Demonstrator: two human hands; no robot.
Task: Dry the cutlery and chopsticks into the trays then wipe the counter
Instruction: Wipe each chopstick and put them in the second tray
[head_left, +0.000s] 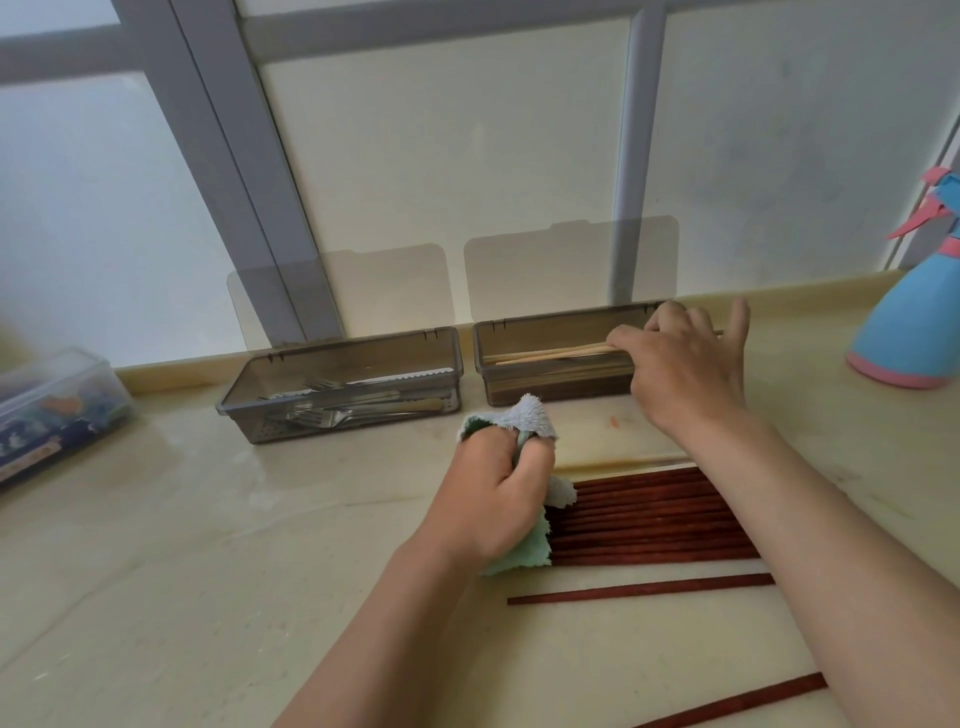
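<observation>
We've got our left hand (493, 493) balled tight around the cloth (527, 415), knuckles up, while our right hand (685, 364) reaches forward, fingers (622, 340) pinching pale chopsticks (550, 354), little finger splayed out, both forearms bare.

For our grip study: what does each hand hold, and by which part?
Left hand grips a bunched pale green fluffy cloth round its middle. Right hand pinches light wooden chopsticks near their right end.

Beige counter (208, 519), trays (291, 434), chopsticks (649, 519), spray bottle (904, 332)

Upright lids (571, 270) (both open) block the trays' (353, 339) far side.
</observation>
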